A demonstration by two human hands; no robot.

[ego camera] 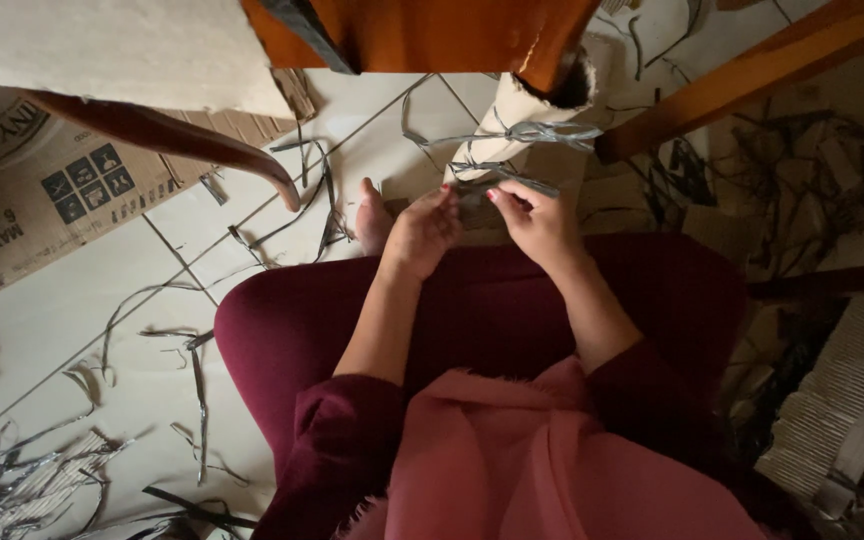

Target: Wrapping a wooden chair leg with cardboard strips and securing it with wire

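I sit on the floor in dark red trousers, hands raised in front of my knees. My left hand (420,230) and my right hand (537,222) pinch a thin silvery strip (497,178) between their fingertips. The strip runs up to a pale cardboard-wrapped chair leg (512,125), where more silvery strip (542,132) is tied around it. A bare foot (372,215) shows just left of my left hand.
An orange-brown wooden chair seat (422,30) hangs overhead, with a wooden rail (752,75) at right and a curved leg (172,140) at left. A printed cardboard box (42,200) lies far left. Loose strips (32,480) litter the tiled floor; corrugated cardboard (832,400) lies right.
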